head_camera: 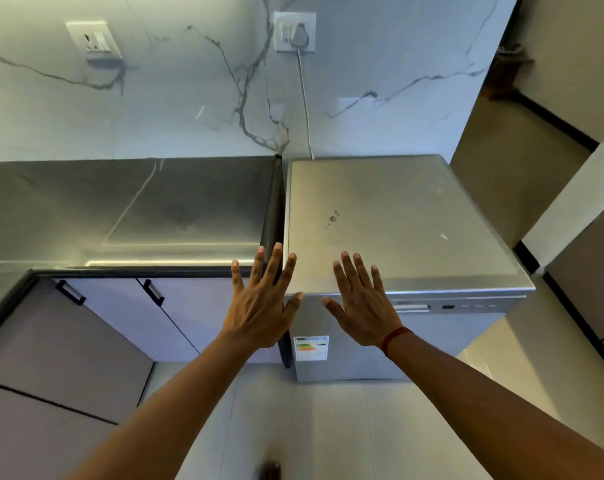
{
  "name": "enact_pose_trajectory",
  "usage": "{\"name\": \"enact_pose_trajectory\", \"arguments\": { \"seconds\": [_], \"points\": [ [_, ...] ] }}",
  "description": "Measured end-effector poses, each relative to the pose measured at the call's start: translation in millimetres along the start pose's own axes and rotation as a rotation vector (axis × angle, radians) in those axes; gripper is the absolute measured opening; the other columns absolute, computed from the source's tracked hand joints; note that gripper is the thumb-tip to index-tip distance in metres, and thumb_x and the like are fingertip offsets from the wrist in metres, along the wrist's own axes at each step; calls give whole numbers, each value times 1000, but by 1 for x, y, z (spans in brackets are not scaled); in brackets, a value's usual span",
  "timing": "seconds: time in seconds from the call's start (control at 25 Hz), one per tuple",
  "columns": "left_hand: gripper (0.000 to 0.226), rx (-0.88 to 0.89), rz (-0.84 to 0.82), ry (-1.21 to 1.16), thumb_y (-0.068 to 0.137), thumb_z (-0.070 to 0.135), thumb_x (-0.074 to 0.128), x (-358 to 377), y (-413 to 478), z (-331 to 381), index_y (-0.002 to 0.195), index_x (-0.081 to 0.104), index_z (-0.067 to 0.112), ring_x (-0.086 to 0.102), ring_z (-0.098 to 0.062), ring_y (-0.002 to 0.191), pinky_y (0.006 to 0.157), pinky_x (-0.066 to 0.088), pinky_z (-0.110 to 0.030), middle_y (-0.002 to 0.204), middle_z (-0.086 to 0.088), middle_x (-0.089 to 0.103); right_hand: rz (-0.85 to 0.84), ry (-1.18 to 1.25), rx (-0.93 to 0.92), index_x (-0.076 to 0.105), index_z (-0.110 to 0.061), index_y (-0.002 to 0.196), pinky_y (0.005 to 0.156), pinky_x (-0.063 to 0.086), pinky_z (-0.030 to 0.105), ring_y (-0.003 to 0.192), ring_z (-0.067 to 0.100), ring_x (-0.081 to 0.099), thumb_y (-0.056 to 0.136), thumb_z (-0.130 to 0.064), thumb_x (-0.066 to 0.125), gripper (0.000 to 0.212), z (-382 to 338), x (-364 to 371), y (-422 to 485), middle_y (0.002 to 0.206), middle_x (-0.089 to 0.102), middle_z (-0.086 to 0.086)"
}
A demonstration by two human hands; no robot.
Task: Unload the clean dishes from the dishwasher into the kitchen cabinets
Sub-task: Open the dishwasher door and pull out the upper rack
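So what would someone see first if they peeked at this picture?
The left hand and the right hand are held out in the middle, fingers spread straight, holding nothing. Behind them stands the boxy silver metal dishwasher, door shut, right of the shiny grey counter. Above it, a white plug and cord hang on the grey-veined white wall.

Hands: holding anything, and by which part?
Nothing held. Left hand and right hand are both open, fingers spread, near the closed dishwasher.
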State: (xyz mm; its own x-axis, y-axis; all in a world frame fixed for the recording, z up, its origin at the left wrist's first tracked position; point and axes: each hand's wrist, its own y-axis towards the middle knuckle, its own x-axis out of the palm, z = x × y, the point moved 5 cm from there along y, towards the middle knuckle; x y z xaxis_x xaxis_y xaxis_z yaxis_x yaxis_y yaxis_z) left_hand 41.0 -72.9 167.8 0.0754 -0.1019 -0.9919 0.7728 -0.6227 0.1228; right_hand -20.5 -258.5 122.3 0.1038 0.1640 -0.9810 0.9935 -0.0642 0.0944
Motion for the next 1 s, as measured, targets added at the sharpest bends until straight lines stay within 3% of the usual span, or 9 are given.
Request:
{"name": "enact_pose_trajectory", "arguments": {
  "seconds": [0.2,0.32,0.56,0.72,1.0],
  "points": [
    [72,1,37,-24,92,62,6,-17,36,-33,152,-13,28,-24,-27,145,116,-11,-57,159,1,-25,31,62,69,-17,-17,152,118,-14,43,145,20,-27,89,-68,-7,81,-8,-2,46,158,-27,4],
    [72,6,0,-21,93,63,8,-16,65,-54,151,-17,29,-26,-27,144,116,-10,-58,157,1,-30,18,49,90,-20,-18,150,120,-12,44,144,19,-29,85,-71,-13,84,-12,-3,75,156,-30,3],
    [70,52,5,-57,94,63,10,-19,130,-102,146,-27,34,-33,-23,141,116,-14,-56,152,6,-38,99,-76,53,-15,-17,151,120,-8,45,145,17,-25,91,-66,-7,78,-15,-46,164,159,-22,2],
    [71,61,26,-83,95,64,12,-25,171,-118,147,-24,33,-31,-24,143,113,-20,-53,154,5,-35,114,-104,57,-17,-16,151,117,-14,41,144,18,-27,92,-64,-3,77,-12,-65,207,158,-26,2],
    [72,-1,47,-33,90,66,0,-48,240,-142,147,-27,31,-38,-22,139,113,-22,-53,150,5,-42,172,-128,-25,-15,-16,151,119,-11,43,144,19,-27,94,-63,-1,76,9,-87,305,158,-25,4]
  ]
}}
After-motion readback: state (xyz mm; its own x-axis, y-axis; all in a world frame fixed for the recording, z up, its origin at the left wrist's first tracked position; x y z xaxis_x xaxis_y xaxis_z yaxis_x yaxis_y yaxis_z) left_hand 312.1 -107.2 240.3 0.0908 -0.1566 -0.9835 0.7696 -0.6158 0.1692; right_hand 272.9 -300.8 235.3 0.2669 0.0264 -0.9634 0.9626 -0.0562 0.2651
